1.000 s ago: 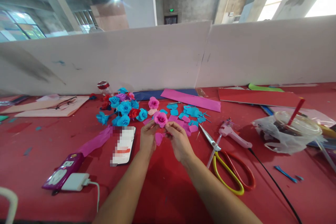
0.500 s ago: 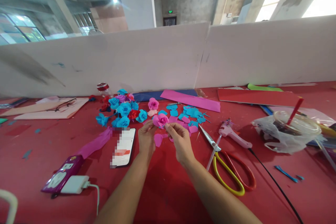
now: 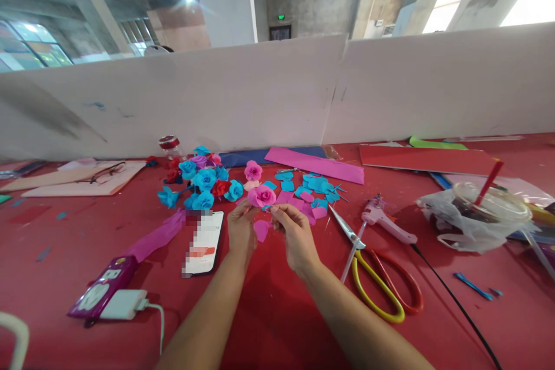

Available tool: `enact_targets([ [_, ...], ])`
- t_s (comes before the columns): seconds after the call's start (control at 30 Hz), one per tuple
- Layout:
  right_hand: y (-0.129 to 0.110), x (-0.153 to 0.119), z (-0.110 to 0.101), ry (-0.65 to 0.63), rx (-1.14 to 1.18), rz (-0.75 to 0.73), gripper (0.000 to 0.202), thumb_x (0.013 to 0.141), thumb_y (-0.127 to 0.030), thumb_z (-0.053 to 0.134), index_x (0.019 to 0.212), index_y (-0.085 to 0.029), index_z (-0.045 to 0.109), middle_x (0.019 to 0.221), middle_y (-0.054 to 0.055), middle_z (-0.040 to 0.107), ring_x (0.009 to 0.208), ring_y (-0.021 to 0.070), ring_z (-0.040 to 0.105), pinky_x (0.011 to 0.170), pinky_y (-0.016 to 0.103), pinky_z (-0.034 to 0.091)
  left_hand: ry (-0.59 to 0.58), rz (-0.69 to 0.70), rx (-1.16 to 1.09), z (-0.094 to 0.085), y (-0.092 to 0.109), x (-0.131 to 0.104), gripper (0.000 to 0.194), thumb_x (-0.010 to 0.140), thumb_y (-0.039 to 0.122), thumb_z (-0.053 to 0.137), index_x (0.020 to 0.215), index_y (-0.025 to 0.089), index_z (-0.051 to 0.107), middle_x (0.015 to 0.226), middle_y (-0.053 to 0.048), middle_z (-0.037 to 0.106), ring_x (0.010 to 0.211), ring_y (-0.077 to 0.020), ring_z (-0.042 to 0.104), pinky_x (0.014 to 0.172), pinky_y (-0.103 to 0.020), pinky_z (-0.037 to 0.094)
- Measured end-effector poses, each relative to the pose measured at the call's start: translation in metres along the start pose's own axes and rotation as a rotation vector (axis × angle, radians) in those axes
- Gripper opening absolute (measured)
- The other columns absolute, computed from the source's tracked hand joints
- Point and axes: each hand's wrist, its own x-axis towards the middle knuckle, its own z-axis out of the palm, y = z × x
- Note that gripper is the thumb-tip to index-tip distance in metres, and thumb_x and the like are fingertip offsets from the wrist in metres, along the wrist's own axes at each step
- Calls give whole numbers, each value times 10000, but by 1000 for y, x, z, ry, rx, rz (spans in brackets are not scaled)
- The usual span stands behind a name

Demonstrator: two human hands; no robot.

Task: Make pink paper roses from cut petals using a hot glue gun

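Observation:
A pink paper flower [image 3: 262, 196] is held up over the red table [image 3: 269, 324]. My left hand [image 3: 241, 228] has its fingers closed on the flower's left underside. My right hand [image 3: 295, 234] is pinched at the flower's lower right, by a small blue bit; whether it grips the flower or that bit is too small to tell. Behind the held flower lies another pink flower [image 3: 253, 171]. Pink petals [image 3: 261, 230] and blue petals [image 3: 318, 184] are scattered around and behind my hands. To the left lies a bunch of blue, red and purple flowers [image 3: 205, 180].
On the left are a phone [image 3: 206, 245] and a white power adapter [image 3: 124, 304]. Scissors [image 3: 377, 283], a pink glue gun [image 3: 385, 222] and a bagged drink cup [image 3: 485, 208] are on the right. A white partition [image 3: 269, 92] stands behind.
The held flower has tilted and shifted slightly left, showing more of its open face. My right fingers have moved a little away from its petals, down to its lower right.

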Motion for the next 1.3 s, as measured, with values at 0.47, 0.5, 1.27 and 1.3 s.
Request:
enact_targets([
  [0.47, -3, 2, -3, 39, -84, -85, 144, 734, -292, 621, 645, -179, 616, 525, -55, 489, 500, 78, 373, 501, 234, 268, -72, -40, -23, -2, 1, 4, 63, 607, 237, 708, 622, 186, 674, 709, -26, 666, 811, -200, 610, 740, -301, 461],
  [0.5, -3, 2, -3, 47, -85, -78, 163, 737, -296, 610, 625, -178, 601, 522, -52, 491, 497, 79, 371, 499, 236, 266, -82, -58, -60, -3, -1, 7, 72, 588, 234, 722, 614, 189, 671, 700, -26, 666, 818, -203, 614, 753, -307, 463],
  [1.27, 41, 20, -19, -154, -1665, -286, 239, 825, -268, 559, 984, -154, 696, 1036, 181, 653, 1004, 339, 493, 800, 427, 345, -57, -88, -41, -34, 6, 41, 245, 563, 264, 797, 710, 181, 619, 703, 29, 602, 601, -69, 490, 541, -206, 328],
  [1.3, 41, 22, -19, -155, -1648, -288, 199, 813, -241, 569, 945, -170, 699, 1020, 162, 662, 1002, 331, 494, 799, 419, 341, -65, -113, 16, -35, 5, 40, 258, 542, 261, 803, 721, 178, 637, 719, 20, 619, 613, -79, 503, 551, -214, 339],
])
